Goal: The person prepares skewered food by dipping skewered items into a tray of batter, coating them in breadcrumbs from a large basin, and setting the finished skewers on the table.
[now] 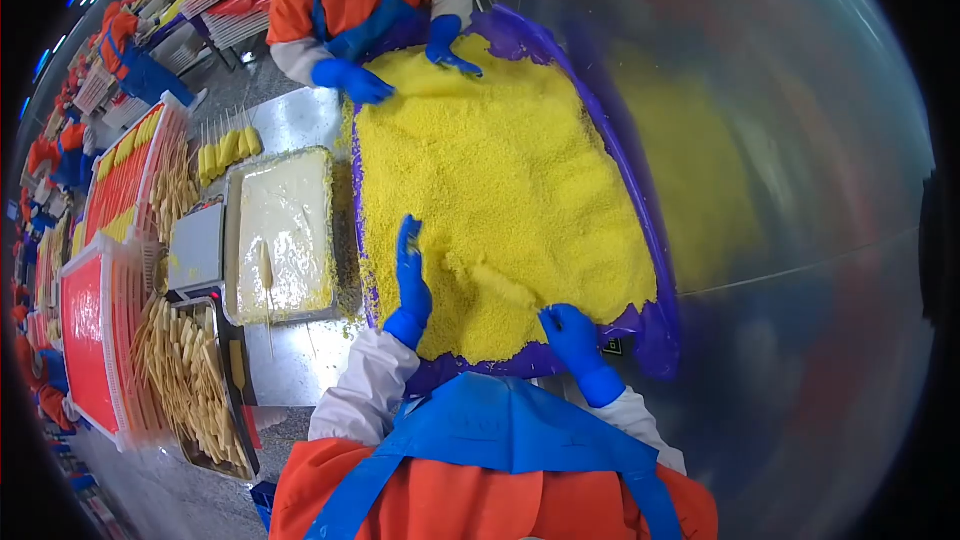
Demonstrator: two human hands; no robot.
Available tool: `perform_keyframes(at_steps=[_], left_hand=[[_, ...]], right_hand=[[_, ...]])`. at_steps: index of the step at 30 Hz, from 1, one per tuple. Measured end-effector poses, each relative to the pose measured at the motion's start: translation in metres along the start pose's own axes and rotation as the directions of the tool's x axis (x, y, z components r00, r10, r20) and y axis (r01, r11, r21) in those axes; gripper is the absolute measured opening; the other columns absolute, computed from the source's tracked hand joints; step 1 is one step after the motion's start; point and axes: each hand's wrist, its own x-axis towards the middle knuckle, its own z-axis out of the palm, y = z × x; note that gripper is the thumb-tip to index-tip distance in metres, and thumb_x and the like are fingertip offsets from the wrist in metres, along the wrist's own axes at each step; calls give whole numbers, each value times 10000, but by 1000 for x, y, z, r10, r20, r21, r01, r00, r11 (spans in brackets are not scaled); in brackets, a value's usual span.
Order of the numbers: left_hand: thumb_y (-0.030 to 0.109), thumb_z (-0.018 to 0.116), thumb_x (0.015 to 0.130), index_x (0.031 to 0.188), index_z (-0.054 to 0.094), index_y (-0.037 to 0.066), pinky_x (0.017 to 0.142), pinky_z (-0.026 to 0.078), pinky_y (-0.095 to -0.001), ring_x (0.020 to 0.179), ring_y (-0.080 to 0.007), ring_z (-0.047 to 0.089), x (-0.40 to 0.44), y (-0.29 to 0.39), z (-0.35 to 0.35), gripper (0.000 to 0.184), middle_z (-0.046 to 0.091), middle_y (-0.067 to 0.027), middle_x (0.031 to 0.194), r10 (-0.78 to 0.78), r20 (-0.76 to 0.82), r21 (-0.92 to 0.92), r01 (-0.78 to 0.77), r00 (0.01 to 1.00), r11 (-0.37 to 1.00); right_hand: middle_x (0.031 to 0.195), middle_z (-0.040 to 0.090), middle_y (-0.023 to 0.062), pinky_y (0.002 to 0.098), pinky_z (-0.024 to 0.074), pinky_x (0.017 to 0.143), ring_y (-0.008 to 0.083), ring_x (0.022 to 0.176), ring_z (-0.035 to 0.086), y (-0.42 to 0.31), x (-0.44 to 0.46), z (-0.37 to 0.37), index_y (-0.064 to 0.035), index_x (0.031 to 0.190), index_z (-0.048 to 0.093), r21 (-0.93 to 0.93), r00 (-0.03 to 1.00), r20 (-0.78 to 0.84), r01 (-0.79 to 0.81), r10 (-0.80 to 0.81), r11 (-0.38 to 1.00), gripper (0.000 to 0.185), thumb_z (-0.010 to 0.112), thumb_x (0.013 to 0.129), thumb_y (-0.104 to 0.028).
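Observation:
A wide bed of yellow crumbs (480, 170) lies on a purple plastic sheet (660, 325) in front of me. Half sunk in the crumbs is a crumb-coated skewer (503, 286), its near end pointing at my right hand (580, 345). That hand, in a blue glove, has its fingers closed at the skewer's end; the stick itself is barely visible. My left hand (411, 280), gloved in blue too, is edge-on over the left side of the crumbs, fingers stretched out and holding nothing. To its left, a tray of pale batter (300, 297) has one skewer (266, 265) lying in it.
Across the crumbs, a co-worker (345, 10) has both blue-gloved hands on the heap. At left stand a metal tray of uncoated skewers (195, 390), a grey box (197, 245), yellow coated skewers (228, 153) and stacked red-lined trays (88, 340). A shiny metal surface (800, 190) rises at right.

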Motion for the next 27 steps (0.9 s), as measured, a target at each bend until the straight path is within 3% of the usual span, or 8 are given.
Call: perform_keyframes(at_steps=[3, 6, 8, 10, 14, 15, 20, 27], left_hand=[[455, 524, 951, 1493, 290, 22, 1168, 215, -414, 1431, -287, 285, -54, 9, 27, 733, 312, -142, 1545, -177, 288, 151, 138, 941, 979], [460, 506, 946, 1519, 266, 97, 1165, 214, -469, 1440, -349, 258, -83, 8, 40, 719, 292, -143, 1556, -182, 704, 416, -191, 687, 889], [555, 476, 916, 1533, 233, 123, 1167, 151, -543, 1450, -356, 228, -59, 4, 53, 792, 272, -142, 1565, -266, 870, 492, -693, 416, 527], [526, 415, 950, 1532, 245, 165, 1159, 150, -572, 1444, -362, 239, -35, 9, 71, 706, 270, -114, 1570, -217, 807, 588, -711, 550, 384], [509, 404, 957, 1527, 259, 167, 1168, 154, -548, 1445, -331, 252, -60, 23, 64, 681, 275, -93, 1571, -255, 959, 277, -613, 125, 740], [528, 395, 954, 1530, 250, 169, 1162, 145, -566, 1446, -332, 250, -73, 29, 59, 694, 271, -80, 1575, -272, 960, 227, -757, 68, 613], [544, 440, 907, 1543, 214, 183, 1139, 70, -633, 1459, -360, 197, -20, 11, 90, 765, 219, -131, 1586, -167, 829, 557, -767, 533, 317], [516, 458, 901, 1538, 230, 175, 1118, 149, -658, 1435, -313, 287, -90, 27, 54, 758, 242, -103, 1584, -184, 955, 296, -802, 233, 518]], right_hand=[[814, 644, 173, 405, 481, 649, 328, 760, 643, 5, -25, -5, -10, 844, 644, 77, 972, 232, -38, 19, 996, 270, 660, 875, -278], [825, 646, 175, 414, 480, 656, 327, 768, 647, 35, -36, 15, -15, 854, 643, -11, 963, 270, 16, -13, 1000, 255, 655, 868, -269], [828, 652, 177, 434, 480, 651, 352, 767, 642, 29, -21, 14, -27, 863, 652, -12, 975, 220, 23, -20, 1000, 245, 649, 867, -272], [830, 658, 178, 455, 480, 646, 377, 767, 637, 28, -16, 17, -40, 872, 660, -10, 986, 166, 26, -24, 1000, 236, 644, 866, -275], [834, 635, 188, 435, 473, 662, 374, 785, 624, 32, -36, 13, -24, 858, 633, 21, 977, 206, 52, -55, 998, 232, 639, 868, -256], [828, 629, 192, 441, 469, 657, 387, 783, 615, 29, -41, 13, -23, 850, 627, 69, 971, 226, 57, -71, 996, 230, 636, 868, -252], [886, 657, 186, 475, 482, 685, 402, 827, 626, 37, -8, 20, -43, 885, 650, -71, 979, 200, 62, -47, 996, 257, 619, 880, -298], [894, 660, 178, 443, 501, 699, 361, 832, 646, 31, -42, 3, -38, 925, 654, 0, 960, 268, 83, -80, 997, 289, 702, 828, -307]])
